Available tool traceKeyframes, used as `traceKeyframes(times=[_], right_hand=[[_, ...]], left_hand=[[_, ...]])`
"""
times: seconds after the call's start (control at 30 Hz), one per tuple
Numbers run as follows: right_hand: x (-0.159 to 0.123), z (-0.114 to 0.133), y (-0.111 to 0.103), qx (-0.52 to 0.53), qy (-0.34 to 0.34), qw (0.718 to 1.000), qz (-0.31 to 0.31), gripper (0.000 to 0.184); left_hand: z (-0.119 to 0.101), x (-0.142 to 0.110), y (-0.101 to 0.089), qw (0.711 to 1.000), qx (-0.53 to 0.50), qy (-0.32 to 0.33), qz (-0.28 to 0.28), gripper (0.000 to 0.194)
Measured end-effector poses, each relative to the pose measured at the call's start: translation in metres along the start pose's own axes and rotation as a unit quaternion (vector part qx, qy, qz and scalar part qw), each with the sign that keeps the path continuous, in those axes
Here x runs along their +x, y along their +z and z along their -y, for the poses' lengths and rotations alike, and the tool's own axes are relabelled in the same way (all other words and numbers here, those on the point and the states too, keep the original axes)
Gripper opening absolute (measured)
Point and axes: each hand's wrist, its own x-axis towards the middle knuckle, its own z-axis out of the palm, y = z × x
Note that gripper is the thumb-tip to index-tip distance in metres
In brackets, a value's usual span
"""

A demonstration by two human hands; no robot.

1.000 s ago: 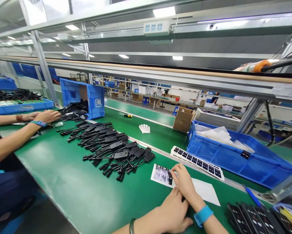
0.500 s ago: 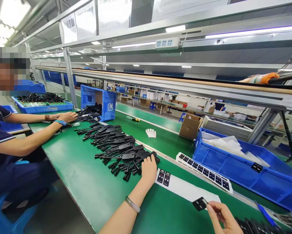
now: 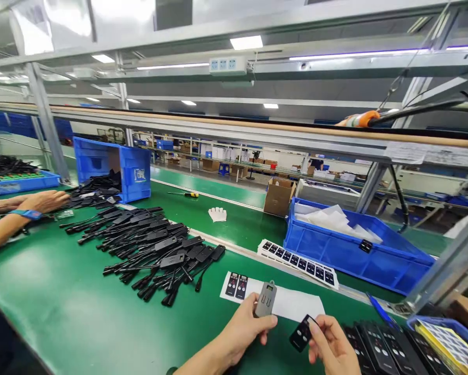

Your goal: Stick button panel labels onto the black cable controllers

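Two hands near centre: left hand [image 3: 244,330] pinches grey remote [image 3: 266,299] upright, right hand [image 3: 331,344] pinches black sticker [image 3: 301,333] just right of it, tilted

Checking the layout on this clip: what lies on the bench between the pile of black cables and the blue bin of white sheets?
In the head view, a white strip of black stickers lies between the cable pile and the blue bin, on green mat.

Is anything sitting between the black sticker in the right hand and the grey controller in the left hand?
Nothing visible does. The right hand pinches the black sticker just right of the grey controller, which the left hand holds upright. Only an open gap above the green table lies between them.
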Motion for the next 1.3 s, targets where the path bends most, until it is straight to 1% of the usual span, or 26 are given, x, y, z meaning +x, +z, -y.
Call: traceKeyframes(times=[0.03, 0.1, 0.17, 0.3, 0.47, 0.67, 0.93, 1.17, 1.3], right_hand=[[0.0, 0.003, -0.001, -0.001, 0.005, 1.0, 0.003, 0.036], [0.0, 0.007, -0.002, -0.013, 0.015, 1.0, 0.016, 0.036], [0.0, 0.009, -0.004, -0.03, 0.028, 0.999, 0.033, 0.036], [-0.002, 0.012, -0.005, -0.044, 0.051, 0.996, 0.062, 0.035], [-0.006, 0.015, -0.002, -0.054, 0.069, 0.993, 0.077, 0.035], [-0.008, 0.017, -0.001, -0.051, 0.076, 0.992, 0.082, 0.034], [-0.009, 0.012, -0.004, -0.049, 0.083, 0.992, 0.086, 0.034], [-0.009, 0.013, -0.004, -0.056, 0.086, 0.991, 0.084, 0.033], [-0.009, 0.016, -0.003, -0.052, 0.094, 0.991, 0.079, 0.034]], left_hand=[[0.004, -0.004, 0.007, 0.997, -0.074, -0.02, 0.021, 0.037], [0.007, -0.01, 0.017, 0.99, -0.128, -0.048, 0.04, 0.041], [0.008, -0.016, 0.023, 0.986, -0.137, -0.066, 0.069, 0.043], [0.002, -0.023, 0.026, 0.976, -0.139, -0.102, 0.132, 0.047], [-0.003, -0.029, 0.028, 0.964, -0.158, -0.126, 0.174, 0.047], [0.001, -0.029, 0.028, 0.96, -0.157, -0.143, 0.183, 0.049], [0.004, -0.028, 0.029, 0.965, -0.129, -0.127, 0.191, 0.048], [0.006, -0.028, 0.03, 0.968, -0.111, -0.113, 0.197, 0.051], [0.008, -0.028, 0.03, 0.968, -0.1, -0.108, 0.202, 0.048]])
